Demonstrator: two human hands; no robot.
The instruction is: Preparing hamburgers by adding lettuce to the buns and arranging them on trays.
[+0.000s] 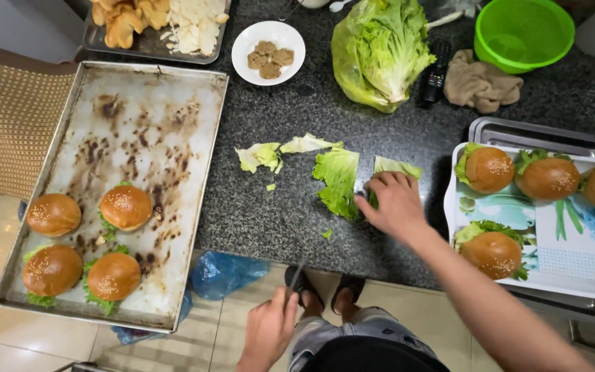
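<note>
Dark granite counter (297, 207), right hand (395, 203) flat on half-hidden lettuce (392, 167), left hand (270, 331) fisted around knife (293, 281).

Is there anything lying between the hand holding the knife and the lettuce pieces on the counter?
Nothing visible does. The left hand holds a knife off the counter's near edge; only bare dark counter separates it from the lettuce pieces, where the right hand presses.
</note>
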